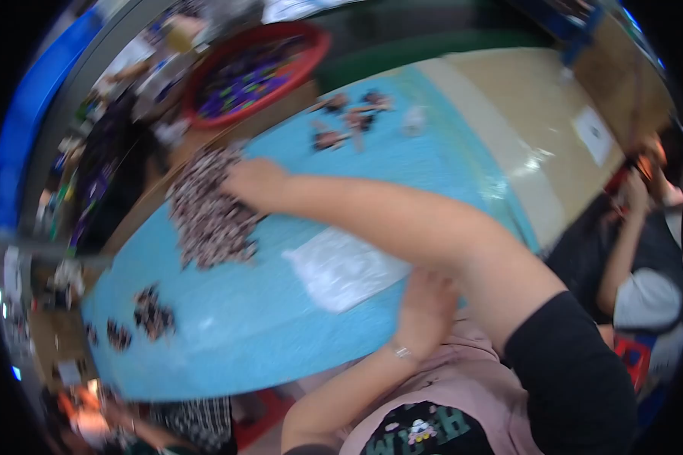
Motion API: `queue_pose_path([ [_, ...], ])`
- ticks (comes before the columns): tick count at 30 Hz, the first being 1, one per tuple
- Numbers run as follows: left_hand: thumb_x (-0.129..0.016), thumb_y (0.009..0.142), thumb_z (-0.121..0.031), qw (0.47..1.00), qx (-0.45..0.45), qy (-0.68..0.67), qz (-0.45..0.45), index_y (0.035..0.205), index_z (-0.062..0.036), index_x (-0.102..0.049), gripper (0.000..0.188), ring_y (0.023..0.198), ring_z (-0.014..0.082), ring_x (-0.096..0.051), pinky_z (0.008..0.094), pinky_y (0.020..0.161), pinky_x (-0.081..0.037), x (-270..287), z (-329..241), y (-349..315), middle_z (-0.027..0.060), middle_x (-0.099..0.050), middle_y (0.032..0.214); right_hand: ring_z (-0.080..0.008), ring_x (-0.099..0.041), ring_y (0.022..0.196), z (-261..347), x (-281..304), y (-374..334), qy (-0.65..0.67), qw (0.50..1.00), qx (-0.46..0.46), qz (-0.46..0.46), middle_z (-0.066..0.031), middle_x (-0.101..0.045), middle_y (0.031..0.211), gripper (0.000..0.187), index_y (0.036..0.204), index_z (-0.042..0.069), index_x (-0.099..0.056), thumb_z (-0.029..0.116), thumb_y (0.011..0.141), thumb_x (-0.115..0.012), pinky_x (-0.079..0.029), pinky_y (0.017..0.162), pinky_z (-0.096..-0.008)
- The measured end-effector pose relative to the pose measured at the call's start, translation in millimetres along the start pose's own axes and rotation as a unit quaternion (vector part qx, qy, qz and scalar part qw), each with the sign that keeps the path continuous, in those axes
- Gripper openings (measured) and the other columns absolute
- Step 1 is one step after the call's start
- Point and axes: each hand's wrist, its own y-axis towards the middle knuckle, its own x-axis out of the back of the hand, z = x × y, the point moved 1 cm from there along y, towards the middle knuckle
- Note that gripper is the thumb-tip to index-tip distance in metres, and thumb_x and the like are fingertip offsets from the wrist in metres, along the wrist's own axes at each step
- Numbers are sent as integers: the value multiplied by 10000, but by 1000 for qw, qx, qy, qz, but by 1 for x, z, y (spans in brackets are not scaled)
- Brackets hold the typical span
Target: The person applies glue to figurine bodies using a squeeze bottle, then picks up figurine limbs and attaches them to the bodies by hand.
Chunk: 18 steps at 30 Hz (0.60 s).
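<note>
My right arm stretches across the blue-covered table to a large heap of small pinkish-brown pieces [214,208]. At the heap's right side, my right hand [258,184] touches it, its fingertips blurred and partly hidden among the pieces. My left hand [429,307], with a band at the wrist, is near the table's front edge, partly beneath my right forearm. Its fingers look bent but are too blurred to read. Beside it lies a clear-white plastic bag [341,267], flat on the blue cover [273,326]. The kind of the small pieces cannot be made out.
Small dark clusters [153,312] lie at the table's left end, and others [357,119] toward the far side. A red basin [322,47] of purple and multicoloured items stands beyond. Other people's hands [636,189] show at the right; another person sits at lower left.
</note>
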Motion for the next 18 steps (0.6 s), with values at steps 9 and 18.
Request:
queue_pose_path([
  [9, -707, 700, -122, 987, 63, 111, 95, 1219, 22, -506, 575, 1120, 387, -480, 458, 938, -393, 83, 12, -57, 192, -522, 1201, -220, -670, 697, -3, 104, -111, 362, 881, -276, -128, -111, -581, 736, 207, 829, 5, -502, 54, 762, -692, -502, 573, -345],
  [18, -713, 669, -30, 993, 120, 23, -4, 1273, 37, -450, 662, 1122, 414, -492, 469, 942, -403, 101, 28, -102, 235, -474, 1269, -188, -609, 757, 19, 148, -247, 142, 927, -346, -41, -100, -594, 878, 226, 989, -10, -628, -17, 765, -648, -486, 686, -300],
])
